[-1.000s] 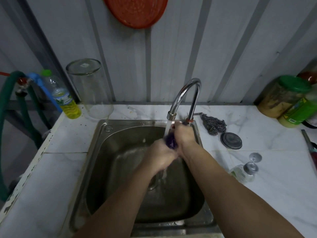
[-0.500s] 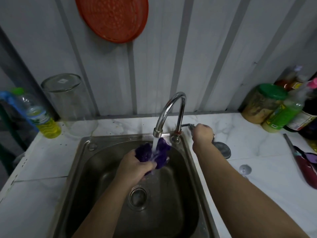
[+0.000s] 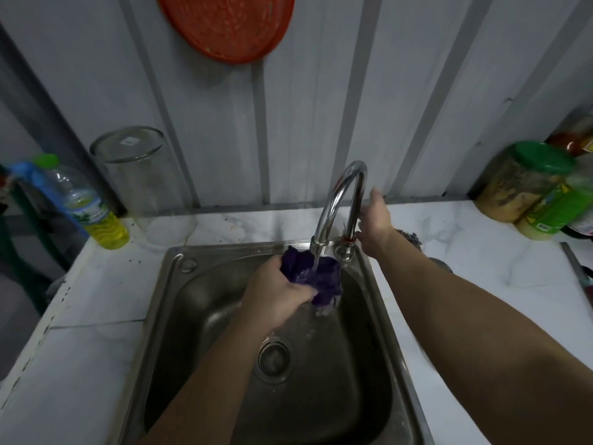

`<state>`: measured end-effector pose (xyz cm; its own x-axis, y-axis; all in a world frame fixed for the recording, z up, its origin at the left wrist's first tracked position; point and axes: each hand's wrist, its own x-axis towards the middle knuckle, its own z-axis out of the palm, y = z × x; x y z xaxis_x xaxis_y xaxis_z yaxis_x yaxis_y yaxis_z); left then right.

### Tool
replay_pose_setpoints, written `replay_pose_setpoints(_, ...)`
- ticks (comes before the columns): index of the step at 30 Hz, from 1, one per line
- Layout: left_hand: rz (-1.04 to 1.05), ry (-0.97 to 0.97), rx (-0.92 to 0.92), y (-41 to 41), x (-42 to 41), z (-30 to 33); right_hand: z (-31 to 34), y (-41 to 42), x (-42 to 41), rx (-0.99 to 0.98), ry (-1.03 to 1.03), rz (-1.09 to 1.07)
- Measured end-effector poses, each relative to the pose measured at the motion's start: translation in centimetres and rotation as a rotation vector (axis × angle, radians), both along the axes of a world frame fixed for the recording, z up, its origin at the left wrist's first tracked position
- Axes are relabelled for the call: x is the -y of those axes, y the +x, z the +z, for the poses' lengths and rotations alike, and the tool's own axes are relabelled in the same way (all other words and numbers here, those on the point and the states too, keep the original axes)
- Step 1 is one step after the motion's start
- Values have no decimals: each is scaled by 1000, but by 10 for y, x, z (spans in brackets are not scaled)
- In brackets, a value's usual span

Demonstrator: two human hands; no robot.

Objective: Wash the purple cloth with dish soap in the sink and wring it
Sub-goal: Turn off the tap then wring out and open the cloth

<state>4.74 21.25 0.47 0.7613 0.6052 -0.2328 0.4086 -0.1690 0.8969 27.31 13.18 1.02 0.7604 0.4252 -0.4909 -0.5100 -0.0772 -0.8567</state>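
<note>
The purple cloth (image 3: 316, 277) is bunched wet in my left hand (image 3: 277, 293), fingers clenched around it, over the steel sink (image 3: 369, 396) under the thin stream from the curved chrome faucet (image 3: 341, 200). My fist hides part of its folds. My right hand (image 3: 375, 220) hangs open beside the faucet's stem, holding nothing. Behind my wrist a grey wire scrubber (image 3: 409, 237) barely peeks out. The yellow dish soap bottle (image 3: 93, 213) stands far left on the marble-patterned counter (image 3: 106, 284).

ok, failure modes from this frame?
1. Purple cloth is bunched in the left hand alone under the running faucet; a loose grip could drop it onto the open drain.
2. Right hand is open beside the faucet, so wringing cannot start yet.
</note>
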Motion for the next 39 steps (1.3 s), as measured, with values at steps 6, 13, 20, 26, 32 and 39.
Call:
replay_pose_setpoints(6, -13, -29, 25, 1, 4, 0, 14, -11, -6, 56, 48, -51)
replay_pose_setpoints(13, 116, -391, 76, -8, 17, 4, -41, -105, 41, 134, 175, -172)
replay_pose_setpoints(20, -8, -939, -99, -29, 34, 20, -39, -152, 50, -227, 577, 239)
replay_pose_setpoints(26, -123, -888, -213, -37, 46, 17, -7, -146, 43, -95, 433, 350)
replay_pose_setpoints(32, -95, -215, -385, -22, 51, -1, 4, -156, 25, 181, -26, 322)
replay_pose_setpoints(39, -95, 505, -505, -10, 53, -24, -15, -155, 14, 500, -442, 282)
